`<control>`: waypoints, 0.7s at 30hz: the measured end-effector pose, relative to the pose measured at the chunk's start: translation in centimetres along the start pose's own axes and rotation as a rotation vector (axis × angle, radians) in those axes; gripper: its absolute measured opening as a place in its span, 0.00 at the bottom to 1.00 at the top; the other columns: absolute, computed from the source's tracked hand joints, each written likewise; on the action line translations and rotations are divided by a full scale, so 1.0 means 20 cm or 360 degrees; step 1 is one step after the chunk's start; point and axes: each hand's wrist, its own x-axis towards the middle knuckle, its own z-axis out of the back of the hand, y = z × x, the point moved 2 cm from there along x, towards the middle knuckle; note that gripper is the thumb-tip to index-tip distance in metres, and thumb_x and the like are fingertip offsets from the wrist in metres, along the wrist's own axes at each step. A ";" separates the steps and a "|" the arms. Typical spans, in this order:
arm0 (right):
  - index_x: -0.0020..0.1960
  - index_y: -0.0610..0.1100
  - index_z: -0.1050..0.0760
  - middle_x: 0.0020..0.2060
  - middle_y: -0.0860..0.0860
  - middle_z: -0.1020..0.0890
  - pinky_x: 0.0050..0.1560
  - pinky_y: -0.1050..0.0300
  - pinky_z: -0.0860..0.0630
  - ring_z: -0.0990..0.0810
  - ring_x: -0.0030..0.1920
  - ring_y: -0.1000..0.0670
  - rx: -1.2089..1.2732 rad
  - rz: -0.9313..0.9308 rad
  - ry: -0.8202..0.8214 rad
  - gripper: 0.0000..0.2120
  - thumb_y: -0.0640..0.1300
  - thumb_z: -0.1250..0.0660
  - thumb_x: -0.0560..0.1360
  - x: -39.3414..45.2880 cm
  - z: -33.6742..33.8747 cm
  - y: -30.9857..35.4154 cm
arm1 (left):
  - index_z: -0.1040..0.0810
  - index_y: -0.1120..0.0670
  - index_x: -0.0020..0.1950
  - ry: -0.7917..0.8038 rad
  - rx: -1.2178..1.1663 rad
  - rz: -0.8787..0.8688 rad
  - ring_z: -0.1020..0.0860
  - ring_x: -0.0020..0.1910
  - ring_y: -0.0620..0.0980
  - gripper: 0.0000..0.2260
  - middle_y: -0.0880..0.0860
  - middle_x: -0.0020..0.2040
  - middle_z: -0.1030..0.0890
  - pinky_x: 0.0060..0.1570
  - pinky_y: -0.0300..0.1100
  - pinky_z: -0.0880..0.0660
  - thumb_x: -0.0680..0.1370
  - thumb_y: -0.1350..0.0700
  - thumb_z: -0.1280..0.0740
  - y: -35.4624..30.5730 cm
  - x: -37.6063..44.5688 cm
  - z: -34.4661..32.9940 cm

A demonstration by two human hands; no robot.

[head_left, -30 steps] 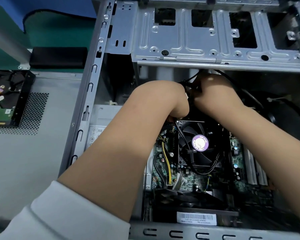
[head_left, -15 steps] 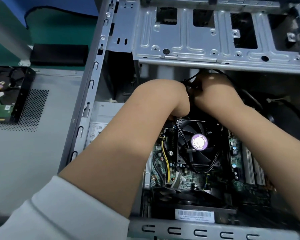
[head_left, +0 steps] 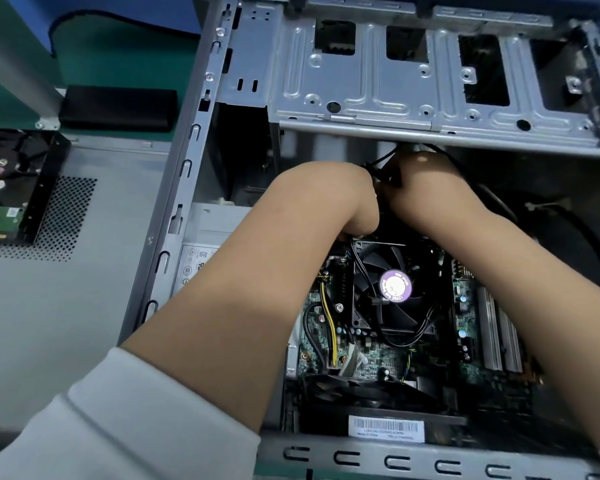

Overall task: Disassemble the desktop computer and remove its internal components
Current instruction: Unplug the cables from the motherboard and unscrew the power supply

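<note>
The open grey computer case (head_left: pixel 187 174) lies on its side with the green motherboard (head_left: pixel 371 358) exposed. A black CPU fan (head_left: pixel 392 289) with a purple label sits in the middle of the board. My left hand (head_left: pixel 340 199) and my right hand (head_left: pixel 426 188) reach deep inside, just above the fan and under the metal drive cage (head_left: pixel 430 84). Both are bent downward with the fingers hidden. A bundle of black cables (head_left: pixel 383 171) runs between the two hands, and my right hand appears to hold it. What my left hand grips is hidden.
A removed hard drive (head_left: pixel 4 192) lies on the detached grey side panel (head_left: pixel 66 306) at the left. A black rectangular block (head_left: pixel 118 109) sits behind it on the green mat. RAM sticks (head_left: pixel 496 334) stand at the right of the board. A barcode label (head_left: pixel 385 427) marks a part near the front rail.
Both hands stay at the same spot among the cables above the fan. The view has shifted slightly; no part has visibly come free.
</note>
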 end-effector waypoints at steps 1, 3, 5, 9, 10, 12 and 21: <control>0.48 0.38 0.23 0.46 0.37 0.21 0.39 0.58 0.36 0.26 0.42 0.42 -0.0028 0.0016 0.0025 0.07 0.41 0.36 0.75 0.00 0.00 0.00 | 0.30 0.54 0.34 -0.0006 0.0007 0.0001 0.26 0.29 0.50 0.10 0.51 0.31 0.25 0.33 0.41 0.31 0.74 0.55 0.33 0.00 0.00 0.00; 0.48 0.37 0.24 0.47 0.37 0.22 0.39 0.58 0.36 0.28 0.41 0.42 -0.0086 0.0009 0.0047 0.06 0.40 0.36 0.74 0.00 0.00 0.00 | 0.31 0.54 0.34 -0.0010 0.0020 -0.0001 0.26 0.30 0.50 0.11 0.52 0.32 0.25 0.35 0.42 0.30 0.74 0.55 0.33 0.00 0.01 0.00; 0.48 0.38 0.25 0.47 0.37 0.22 0.39 0.58 0.37 0.28 0.41 0.42 -0.0090 -0.0027 0.0022 0.06 0.40 0.36 0.74 -0.01 0.00 0.00 | 0.32 0.54 0.34 -0.0011 0.0037 -0.0005 0.26 0.31 0.50 0.11 0.52 0.33 0.26 0.36 0.42 0.29 0.74 0.54 0.33 0.00 0.01 -0.01; 0.49 0.37 0.25 0.47 0.36 0.22 0.39 0.57 0.37 0.24 0.47 0.38 -0.0095 -0.0050 -0.0025 0.07 0.39 0.36 0.74 -0.01 0.00 0.01 | 0.31 0.54 0.34 -0.0018 0.0043 -0.0004 0.26 0.30 0.50 0.11 0.51 0.33 0.25 0.36 0.42 0.30 0.75 0.54 0.33 0.00 0.01 0.00; 0.49 0.37 0.26 0.47 0.36 0.22 0.39 0.56 0.37 0.24 0.46 0.38 -0.0118 -0.0037 -0.0025 0.06 0.39 0.36 0.74 -0.01 0.00 0.01 | 0.31 0.54 0.35 -0.0020 0.0040 0.0000 0.26 0.30 0.50 0.11 0.51 0.32 0.25 0.35 0.42 0.30 0.75 0.54 0.34 0.00 0.01 0.00; 0.48 0.38 0.28 0.46 0.36 0.22 0.38 0.56 0.37 0.25 0.45 0.39 -0.0179 0.0008 -0.0006 0.04 0.38 0.36 0.74 -0.02 0.00 0.02 | 0.29 0.54 0.35 -0.0014 0.0036 0.0007 0.26 0.29 0.50 0.10 0.51 0.32 0.24 0.33 0.41 0.30 0.75 0.55 0.34 0.00 0.00 0.00; 0.52 0.38 0.28 0.49 0.36 0.23 0.39 0.55 0.35 0.23 0.49 0.38 -0.0148 -0.0041 -0.0034 0.07 0.37 0.37 0.74 -0.02 -0.02 0.01 | 0.30 0.55 0.35 -0.0008 0.0014 0.0013 0.26 0.29 0.50 0.10 0.51 0.31 0.24 0.31 0.40 0.31 0.75 0.55 0.34 0.00 0.00 0.00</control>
